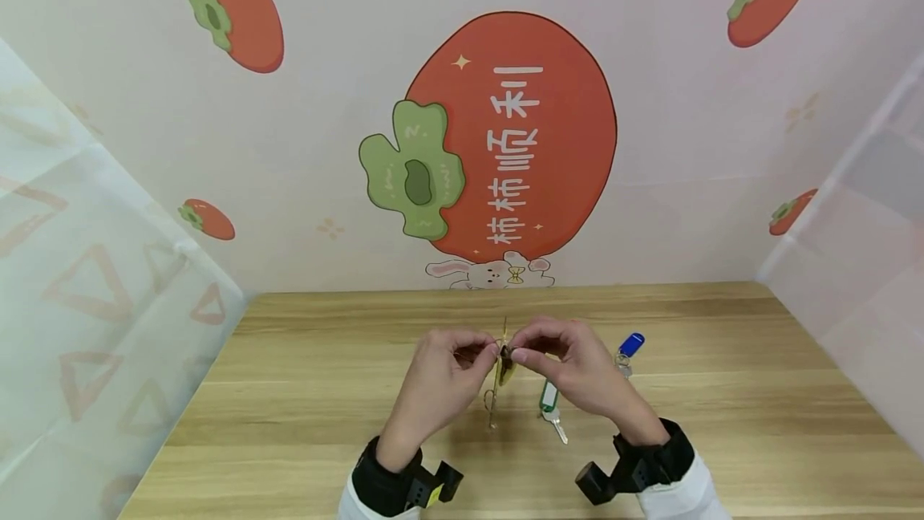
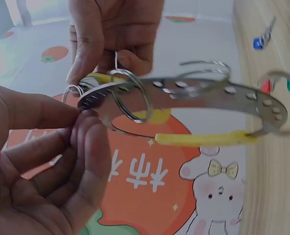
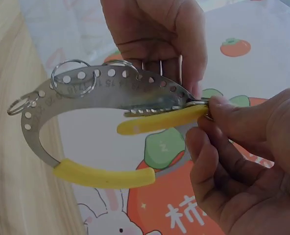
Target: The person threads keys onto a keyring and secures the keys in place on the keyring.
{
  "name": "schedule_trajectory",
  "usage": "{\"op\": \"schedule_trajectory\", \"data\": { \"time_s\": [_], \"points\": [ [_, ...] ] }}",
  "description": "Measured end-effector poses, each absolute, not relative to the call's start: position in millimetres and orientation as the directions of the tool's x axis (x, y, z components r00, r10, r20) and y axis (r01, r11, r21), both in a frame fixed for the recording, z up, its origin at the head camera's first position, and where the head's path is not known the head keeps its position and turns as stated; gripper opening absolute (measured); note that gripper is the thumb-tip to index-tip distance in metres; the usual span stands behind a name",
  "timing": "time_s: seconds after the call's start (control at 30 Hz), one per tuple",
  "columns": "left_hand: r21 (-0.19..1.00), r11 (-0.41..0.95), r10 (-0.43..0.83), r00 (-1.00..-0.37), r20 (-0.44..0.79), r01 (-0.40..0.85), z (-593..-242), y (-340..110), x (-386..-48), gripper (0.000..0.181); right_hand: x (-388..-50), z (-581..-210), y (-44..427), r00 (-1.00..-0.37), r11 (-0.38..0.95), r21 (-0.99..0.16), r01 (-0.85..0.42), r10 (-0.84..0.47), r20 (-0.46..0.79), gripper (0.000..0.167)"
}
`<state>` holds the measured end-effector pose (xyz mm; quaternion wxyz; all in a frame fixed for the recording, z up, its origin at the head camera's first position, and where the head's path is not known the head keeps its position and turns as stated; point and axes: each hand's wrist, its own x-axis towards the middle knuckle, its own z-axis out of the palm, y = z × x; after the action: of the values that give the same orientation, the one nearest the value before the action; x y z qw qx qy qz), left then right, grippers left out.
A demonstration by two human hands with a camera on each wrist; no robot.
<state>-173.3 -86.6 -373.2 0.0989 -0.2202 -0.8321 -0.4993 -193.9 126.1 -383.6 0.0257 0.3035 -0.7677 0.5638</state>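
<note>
Both hands hold a curved metal key-ring plate (image 3: pixel 98 83) with numbered holes and a yellow sleeve (image 3: pixel 106 176) on its lower bar. Several split rings (image 2: pixel 132 95) hang from its holes. At one end, the left hand (image 1: pixel 440 375) pinches the plate's edge with thumb and fingers. Opposite it, the right hand (image 1: pixel 570 359) pinches a small metal ring (image 3: pixel 200 102) at that same end. Beside it juts a second yellow-covered piece (image 3: pixel 159 120) with a toothed metal edge. In the head view the plate appears nearly edge-on, its end hidden by fingertips.
Below the right hand lies a key (image 1: pixel 556 421) with a green tag (image 1: pixel 549 396) on the wooden table (image 1: pixel 303 408). Farther right is a blue tag (image 1: pixel 631 344) with a key. A red item (image 2: pixel 267 86) shows in the left wrist view. Printed walls surround the table.
</note>
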Motion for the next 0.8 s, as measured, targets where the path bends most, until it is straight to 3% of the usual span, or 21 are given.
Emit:
{"op": "schedule_trajectory", "data": {
  "time_s": [0.4, 0.8],
  "points": [
    [0.634, 0.457, 0.312, -0.780, 0.542, 0.623, -373.1, -85.5, -172.7, 0.018, -193.1, -380.9, 126.1, -0.839, 0.225, -0.829, -0.511, -0.341, 0.425, 0.007],
    [0.467, 0.545, 0.385, -0.702, 0.599, 0.696, -371.7, -84.0, -169.8, 0.012, -191.8, -381.8, 125.9, -0.822, 0.205, -0.825, -0.526, -0.373, 0.431, 0.009]
  ]
}}
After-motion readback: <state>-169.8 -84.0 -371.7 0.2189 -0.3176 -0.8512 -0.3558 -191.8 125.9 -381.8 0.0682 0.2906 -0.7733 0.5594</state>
